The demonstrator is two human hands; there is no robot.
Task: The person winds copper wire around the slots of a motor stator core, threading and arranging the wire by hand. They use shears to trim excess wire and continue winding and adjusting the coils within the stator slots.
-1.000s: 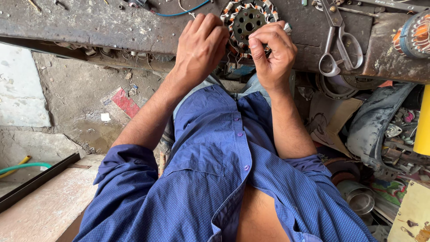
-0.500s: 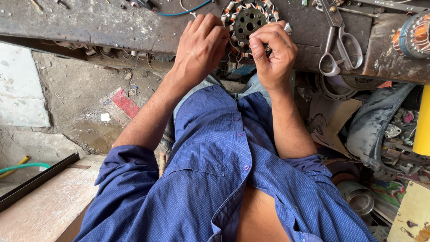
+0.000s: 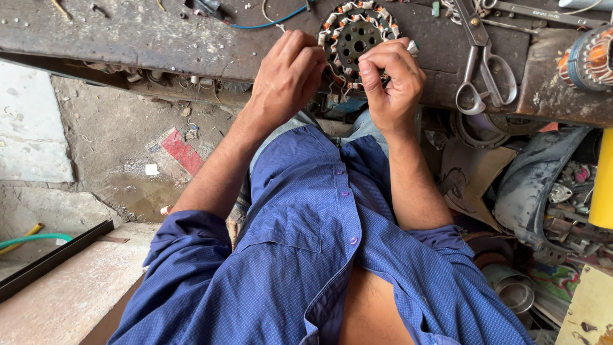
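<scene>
A round wound stator (image 3: 357, 39), ringed with copper coils and with a perforated metal disc at its centre, is seen lying on the worn, dirty counter (image 3: 128, 38) at its near edge. The left hand (image 3: 287, 76) is curled at the stator's left rim, fingers (image 3: 306, 54) bent closed against the windings; what is pinched cannot be told. The right hand (image 3: 391, 83) is closed at the lower right rim, fingers pinched together on the coil wiring. Scissors (image 3: 482, 70) are lying just right of the stator. A blue wire (image 3: 268, 24) is seen behind the left hand.
</scene>
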